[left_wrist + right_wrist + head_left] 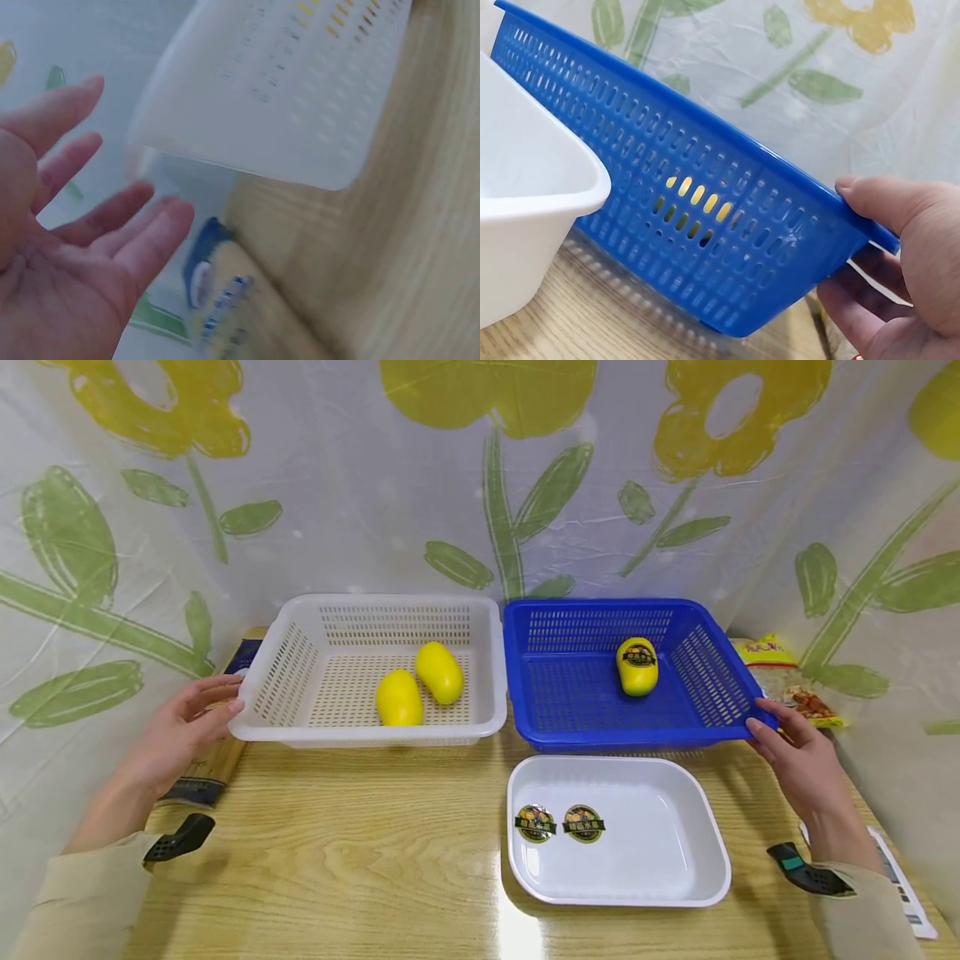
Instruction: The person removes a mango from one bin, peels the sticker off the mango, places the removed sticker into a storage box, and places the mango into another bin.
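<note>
My left hand [187, 714] is beside the left rim of a white perforated basket [285, 602]. In the left wrist view its fingers [161, 232] are spread and stand apart from the basket wall. Two plain yellow mangoes [439, 672] lie inside that basket. At the right, my right hand [806, 760] grips the near right corner of a blue perforated basket [600, 737], thumb on top of the rim and fingers underneath. One yellow mango [637, 681] with a black round sticker [639, 656] sits in the blue basket.
In front of the blue basket stands a white tray [645, 860] bearing two round fruit stickers [583, 823]. A long package [213, 768] lies by the left hand. Behind the right hand is a yellow food packet [765, 652], and a printed sheet [903, 885] lies at the right edge.
</note>
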`<state>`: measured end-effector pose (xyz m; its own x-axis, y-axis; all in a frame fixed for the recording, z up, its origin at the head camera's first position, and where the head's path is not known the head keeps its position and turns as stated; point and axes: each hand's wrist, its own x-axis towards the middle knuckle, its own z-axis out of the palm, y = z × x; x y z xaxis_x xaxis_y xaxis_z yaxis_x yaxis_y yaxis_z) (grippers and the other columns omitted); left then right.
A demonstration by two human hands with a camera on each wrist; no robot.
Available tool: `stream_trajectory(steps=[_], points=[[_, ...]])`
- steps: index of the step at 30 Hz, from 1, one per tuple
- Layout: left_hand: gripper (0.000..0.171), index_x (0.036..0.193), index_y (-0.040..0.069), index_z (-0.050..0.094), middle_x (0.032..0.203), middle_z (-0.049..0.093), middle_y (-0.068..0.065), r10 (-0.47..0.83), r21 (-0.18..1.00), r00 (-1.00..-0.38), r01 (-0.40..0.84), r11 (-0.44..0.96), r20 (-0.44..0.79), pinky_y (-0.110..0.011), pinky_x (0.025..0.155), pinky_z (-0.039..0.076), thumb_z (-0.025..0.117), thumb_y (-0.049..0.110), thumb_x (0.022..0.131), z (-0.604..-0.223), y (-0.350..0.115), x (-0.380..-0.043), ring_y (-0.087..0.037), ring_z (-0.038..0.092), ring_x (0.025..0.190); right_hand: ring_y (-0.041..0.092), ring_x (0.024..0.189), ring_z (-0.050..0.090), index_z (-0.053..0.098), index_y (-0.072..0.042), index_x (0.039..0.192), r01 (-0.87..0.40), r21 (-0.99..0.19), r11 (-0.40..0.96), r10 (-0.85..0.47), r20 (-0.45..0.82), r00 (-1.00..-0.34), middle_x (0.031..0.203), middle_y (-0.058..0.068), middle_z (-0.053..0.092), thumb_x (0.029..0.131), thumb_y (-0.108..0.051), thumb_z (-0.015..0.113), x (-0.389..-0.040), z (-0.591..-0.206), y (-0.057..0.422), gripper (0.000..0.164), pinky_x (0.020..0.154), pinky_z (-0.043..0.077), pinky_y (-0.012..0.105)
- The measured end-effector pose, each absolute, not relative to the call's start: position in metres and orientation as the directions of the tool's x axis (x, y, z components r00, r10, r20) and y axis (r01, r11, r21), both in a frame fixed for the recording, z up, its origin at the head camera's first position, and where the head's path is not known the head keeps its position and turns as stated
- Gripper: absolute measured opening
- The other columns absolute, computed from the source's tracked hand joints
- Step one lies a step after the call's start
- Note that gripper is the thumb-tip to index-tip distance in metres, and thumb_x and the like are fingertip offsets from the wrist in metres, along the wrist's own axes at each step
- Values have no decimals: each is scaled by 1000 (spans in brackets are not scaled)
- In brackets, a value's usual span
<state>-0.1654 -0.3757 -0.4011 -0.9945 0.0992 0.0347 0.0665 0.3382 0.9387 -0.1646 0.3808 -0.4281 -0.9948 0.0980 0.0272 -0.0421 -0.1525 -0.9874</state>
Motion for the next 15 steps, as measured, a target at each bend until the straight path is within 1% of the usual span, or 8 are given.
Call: stream_trajectory(steps=[2,5,9,12,15], points=[[45,145,17,41,132,46,9,61,890,-997,63,452,39,-15,77,48,53,20,102,-392,-375,-166,6,53,106,2,93,66,49,-7,135,-40,-987,-155,97,26,-995,120,1,50,94,-9,63,-165,-428,381,43,82,51,15],[47,145,20,40,138,42,5,14,843,-999,41,536,40,-12,78,44,54,29,101,-379,-373,-167,9,46,111,2,93,65,48,-8,135,-33,-988,-148,100,18,-995,120,0,50,94,-10,63,-164,-428,381,44,82,51,15],[53,146,22,39,142,41,2,-30,828,-999,19,560,44,-8,78,42,57,36,99,-363,-367,-171,8,45,115,2,93,65,47,-7,136,-28,-989,-144,102,13,-995,119,0,50,94,-11,63,-165,-428,382,45,81,51,15],[56,147,25,39,146,41,0,-34,829,-999,4,559,28,-8,78,41,59,40,97,-351,-360,-174,2,46,122,3,93,65,47,-7,136,-29,-988,-154,100,14,-995,119,0,51,94,-11,63,-165,-428,382,45,81,52,15],[56,147,26,39,147,40,0,-7,834,-1000,12,552,19,-7,79,41,59,41,97,-341,-349,-179,-6,43,129,3,93,66,48,-7,135,-31,-985,-170,95,15,-995,118,0,52,94,-10,63,-165,-428,382,44,82,52,16]])
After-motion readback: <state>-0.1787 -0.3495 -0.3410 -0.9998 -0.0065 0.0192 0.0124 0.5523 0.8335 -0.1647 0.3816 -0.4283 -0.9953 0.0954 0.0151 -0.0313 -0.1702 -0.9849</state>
